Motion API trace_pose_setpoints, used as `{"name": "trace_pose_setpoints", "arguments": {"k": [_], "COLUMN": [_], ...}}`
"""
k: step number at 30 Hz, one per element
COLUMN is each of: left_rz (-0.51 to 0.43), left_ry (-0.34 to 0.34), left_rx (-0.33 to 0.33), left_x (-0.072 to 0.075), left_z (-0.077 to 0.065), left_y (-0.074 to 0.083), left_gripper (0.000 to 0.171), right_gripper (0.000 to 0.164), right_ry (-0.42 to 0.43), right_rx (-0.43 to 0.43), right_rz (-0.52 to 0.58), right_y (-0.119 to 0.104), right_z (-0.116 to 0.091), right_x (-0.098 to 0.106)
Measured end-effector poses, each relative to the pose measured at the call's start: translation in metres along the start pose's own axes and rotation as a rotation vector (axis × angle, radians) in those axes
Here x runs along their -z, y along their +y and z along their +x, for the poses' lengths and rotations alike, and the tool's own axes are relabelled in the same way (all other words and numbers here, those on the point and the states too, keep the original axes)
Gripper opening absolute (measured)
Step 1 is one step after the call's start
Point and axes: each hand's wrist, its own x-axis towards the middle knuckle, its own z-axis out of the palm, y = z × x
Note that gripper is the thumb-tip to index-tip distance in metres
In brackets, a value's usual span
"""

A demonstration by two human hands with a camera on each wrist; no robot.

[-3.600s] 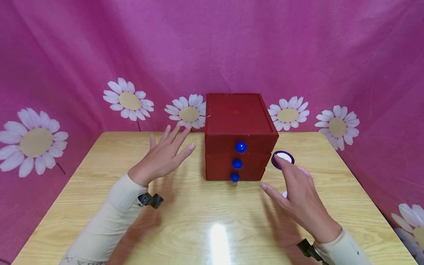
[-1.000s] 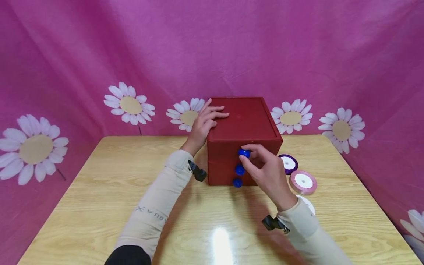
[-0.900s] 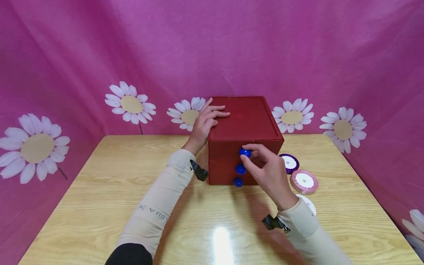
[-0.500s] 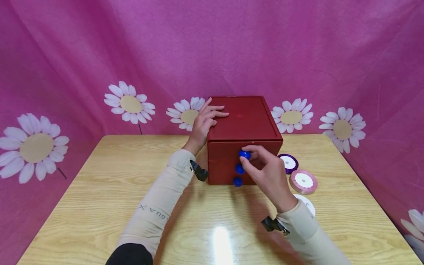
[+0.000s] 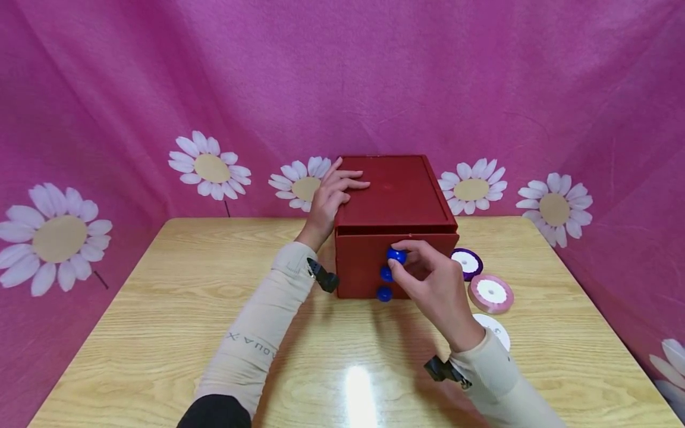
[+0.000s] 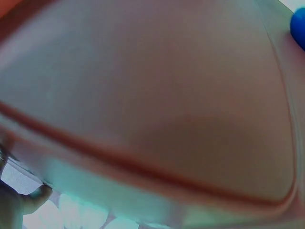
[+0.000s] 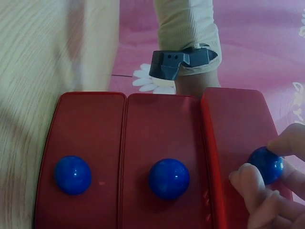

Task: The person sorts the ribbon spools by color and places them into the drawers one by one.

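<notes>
A red three-drawer box (image 5: 390, 190) stands at the back of the table, with a round blue knob on each drawer. My right hand (image 5: 436, 285) pinches the top knob (image 5: 396, 256) between thumb and fingers. The top drawer (image 7: 240, 129) juts out a little past the two lower ones in the right wrist view. My left hand (image 5: 326, 205) rests on the box's top left edge, fingers spread over the top. The middle knob (image 7: 169, 178) and the bottom knob (image 7: 72, 175) are untouched. What the drawer holds is hidden.
Right of the box lie a purple-rimmed ribbon spool (image 5: 467, 263), a pink ribbon spool (image 5: 490, 293) and a white spool (image 5: 492, 330), partly behind the right wrist. A pink cloth with daisies (image 5: 374, 77) hangs behind the wooden table (image 5: 225, 261).
Both hands have come to the box, the left onto its top, the right onto the top knob. Within the last half second the top drawer has slid slightly outward with the right hand.
</notes>
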Motion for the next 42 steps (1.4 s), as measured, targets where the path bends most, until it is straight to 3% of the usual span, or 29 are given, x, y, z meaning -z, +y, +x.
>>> {"name": "trace_pose_setpoints", "arguments": {"k": [10,18,26,32,36,42], "left_rz": [-0.042,-0.050,-0.055,-0.060,-0.085,-0.115], "left_ry": [0.028,0.038,0.046,0.045,0.046,0.032], "left_rx": [-0.056,-0.047,-0.081,-0.056,-0.042,-0.020], "left_x": [-0.001,-0.003,-0.004,-0.004,-0.003,0.004], "left_z": [-0.001,-0.001,0.000,-0.001,-0.001,-0.003], "left_y": [-0.003,-0.005,-0.006,-0.003,0.005,0.036], "left_gripper": [0.047,0.047,0.046,0.045,0.043,0.041], "right_gripper": [0.031,0.030,0.027,0.027,0.028,0.029], "right_ry": [-0.008,-0.013,-0.013,-0.035,-0.047,-0.052], "right_rx": [-0.002,0.005,0.009,0.002,-0.005,-0.025], "right_rz": [-0.013,-0.032,-0.036,-0.033,-0.037,-0.025], "right_y": [-0.005,-0.007,-0.009,-0.012,-0.014,-0.016], "right_z": [-0.006,-0.008,-0.011,-0.016,-0.017,-0.020], "right_x": [0.003,0.005,0.007,0.010,0.011,0.012]}}
